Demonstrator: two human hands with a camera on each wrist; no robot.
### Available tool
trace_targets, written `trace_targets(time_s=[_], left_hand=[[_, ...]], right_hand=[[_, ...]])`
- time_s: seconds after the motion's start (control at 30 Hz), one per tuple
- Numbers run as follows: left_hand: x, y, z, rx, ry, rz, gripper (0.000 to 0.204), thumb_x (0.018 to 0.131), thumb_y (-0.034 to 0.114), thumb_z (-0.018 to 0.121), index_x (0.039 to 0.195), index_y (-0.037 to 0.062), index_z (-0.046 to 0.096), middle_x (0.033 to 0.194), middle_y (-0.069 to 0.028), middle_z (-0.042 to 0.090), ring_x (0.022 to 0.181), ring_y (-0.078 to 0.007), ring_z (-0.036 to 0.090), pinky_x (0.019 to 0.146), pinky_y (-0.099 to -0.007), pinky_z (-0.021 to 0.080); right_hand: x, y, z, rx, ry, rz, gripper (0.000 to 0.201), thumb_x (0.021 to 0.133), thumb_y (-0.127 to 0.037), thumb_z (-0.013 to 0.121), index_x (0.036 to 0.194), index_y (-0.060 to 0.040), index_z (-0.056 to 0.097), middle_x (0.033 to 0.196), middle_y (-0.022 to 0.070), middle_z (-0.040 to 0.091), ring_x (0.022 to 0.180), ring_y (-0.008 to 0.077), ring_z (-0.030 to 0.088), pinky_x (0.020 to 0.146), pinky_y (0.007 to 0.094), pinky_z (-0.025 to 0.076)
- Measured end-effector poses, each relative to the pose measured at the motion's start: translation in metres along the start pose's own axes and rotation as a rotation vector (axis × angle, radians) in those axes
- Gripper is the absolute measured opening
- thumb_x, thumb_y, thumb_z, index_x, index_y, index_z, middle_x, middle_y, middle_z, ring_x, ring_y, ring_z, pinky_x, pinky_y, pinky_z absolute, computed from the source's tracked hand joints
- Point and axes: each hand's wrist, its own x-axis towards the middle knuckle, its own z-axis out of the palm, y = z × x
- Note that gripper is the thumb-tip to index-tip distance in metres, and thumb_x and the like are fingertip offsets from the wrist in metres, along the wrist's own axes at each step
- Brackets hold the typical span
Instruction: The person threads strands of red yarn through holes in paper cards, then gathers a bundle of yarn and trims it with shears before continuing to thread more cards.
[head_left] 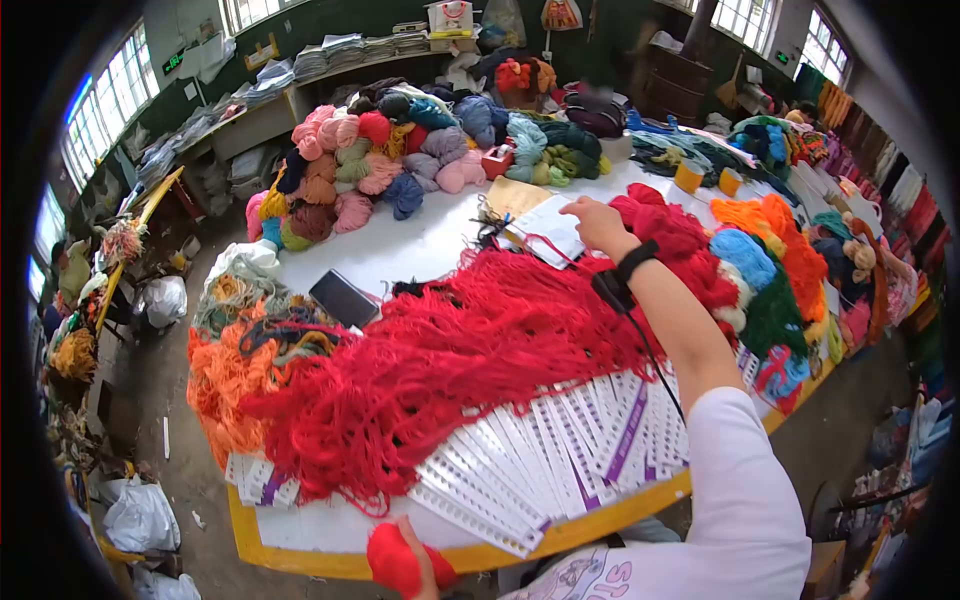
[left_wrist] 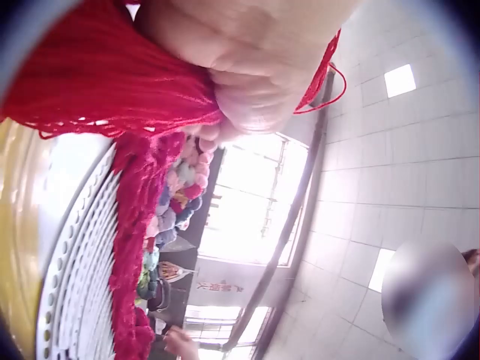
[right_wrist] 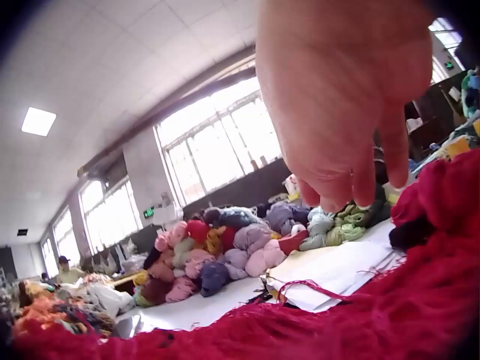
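At the table's front edge my left hand grips a skein of bright red yarn. In the left wrist view the fingers curl round the red yarn, and a loose loop hangs beyond the hand. My right hand is held over white paper sheets at the back of a long heap of red yarn. In the right wrist view the fingers hang loosely down with nothing between them. A red strand lies across the paper.
White strips with rows of holes fan out along the front. A black phone lies left of the heap, near orange yarn. Many coloured skeins are piled at the back. Orange and blue yarn lies to the right.
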Motion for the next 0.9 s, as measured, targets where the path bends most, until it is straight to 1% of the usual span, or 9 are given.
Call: trace_targets(time_s=[0.1, 0.13, 0.17, 0.33, 0.37, 0.5, 0.57, 0.67, 0.9], left_hand=[[-0.003, -0.021, 0.0, 0.349, -0.419, -0.189, 0.023, 0.084, 0.028, 0.055, 0.084, 0.0053, 0.056, 0.083, -0.0138, 0.057, 0.08, -0.0288, 0.056, 0.067, -0.0388, 0.044], [0.01, 0.012, -0.003, 0.44, -0.144, 0.077, 0.031, 0.089, 0.023, 0.049, 0.062, 0.0083, 0.045, 0.055, -0.0094, 0.045, 0.05, -0.0281, 0.045, 0.044, -0.037, 0.034], [0.021, 0.026, -0.002, 0.16, -0.018, 0.067, 0.031, 0.088, 0.023, 0.051, 0.061, 0.0085, 0.046, 0.055, -0.0114, 0.044, 0.05, -0.0299, 0.045, 0.045, -0.0377, 0.035], [0.025, 0.033, 0.001, 0.57, -0.139, -0.004, 0.031, 0.087, 0.025, 0.052, 0.061, 0.0078, 0.048, 0.055, -0.013, 0.046, 0.051, -0.0306, 0.046, 0.046, -0.0392, 0.035], [0.03, 0.037, 0.002, 0.312, -0.043, -0.015, 0.033, 0.086, 0.026, 0.053, 0.059, 0.008, 0.046, 0.055, -0.0136, 0.046, 0.051, -0.0307, 0.046, 0.046, -0.0389, 0.036], [-0.004, 0.0, 0.014, 0.265, -0.14, -0.109, 0.015, 0.085, 0.014, 0.051, 0.077, 0.002, 0.057, 0.071, -0.0157, 0.054, 0.069, -0.0332, 0.051, 0.064, -0.0404, 0.041], [-0.002, 0.002, 0.015, 0.104, -0.035, -0.089, 0.015, 0.085, 0.014, 0.051, 0.078, 0.0024, 0.058, 0.072, -0.0154, 0.055, 0.07, -0.0322, 0.053, 0.063, -0.0405, 0.041], [-0.013, 0.002, 0.007, 0.01, -0.094, -0.031, 0.006, 0.079, 0.009, 0.057, 0.08, 0.0034, 0.06, 0.072, -0.013, 0.057, 0.07, -0.03, 0.056, 0.063, -0.0379, 0.043], [-0.028, 0.026, 0.031, -0.167, -0.314, 0.222, 0.017, 0.075, 0.008, 0.064, 0.091, 0.0054, 0.059, 0.1, -0.0119, 0.058, 0.097, -0.0302, 0.054, 0.082, -0.0389, 0.046]], right_hand=[[0.072, 0.006, 0.056, -0.084, -0.044, -0.103, 0.042, 0.07, -0.002, 0.057, 0.108, -0.0204, 0.059, 0.108, 0.0069, 0.054, 0.106, 0.0283, 0.05, 0.081, 0.0398, 0.048], [0.091, 0.01, 0.074, -0.099, -0.066, -0.152, 0.043, 0.069, -0.002, 0.058, 0.108, -0.0205, 0.059, 0.109, 0.0067, 0.054, 0.109, 0.0284, 0.048, 0.082, 0.0398, 0.047], [0.108, 0.011, 0.086, -0.115, -0.091, -0.203, 0.044, 0.068, -0.002, 0.058, 0.108, -0.0206, 0.059, 0.11, 0.0065, 0.054, 0.112, 0.0285, 0.046, 0.084, 0.0398, 0.047], [0.155, 0.02, 0.088, -0.305, -0.546, -0.183, 0.045, 0.066, -0.001, 0.058, 0.108, -0.0173, 0.058, 0.104, 0.0111, 0.059, 0.107, 0.03, 0.05, 0.085, 0.0379, 0.046], [0.161, 0.02, 0.077, -0.249, -0.617, -0.078, 0.044, 0.067, -0.001, 0.057, 0.108, -0.0164, 0.058, 0.103, 0.0124, 0.059, 0.103, 0.0308, 0.053, 0.084, 0.0368, 0.047], [0.129, 0.018, 0.053, -0.101, -0.181, -0.236, 0.053, 0.068, 0.004, 0.052, 0.116, -0.0158, 0.052, 0.108, 0.0127, 0.057, 0.1, 0.0318, 0.053, 0.081, 0.0386, 0.047], [0.119, 0.032, 0.099, -0.095, -0.073, -0.465, 0.061, 0.066, 0.01, 0.05, 0.122, -0.0138, 0.048, 0.115, 0.0112, 0.054, 0.108, 0.0298, 0.049, 0.087, 0.0374, 0.045], [0.109, 0.031, 0.118, -0.174, -0.197, -0.25, 0.055, 0.071, 0.003, 0.049, 0.122, -0.0186, 0.049, 0.112, 0.0111, 0.057, 0.107, 0.0285, 0.051, 0.085, 0.038, 0.045], [0.116, 0.033, 0.098, -0.474, -0.144, -0.386, 0.018, 0.073, -0.007, 0.055, 0.088, -0.014, 0.061, 0.098, 0.0075, 0.055, 0.105, 0.026, 0.047, 0.081, 0.0389, 0.045]])
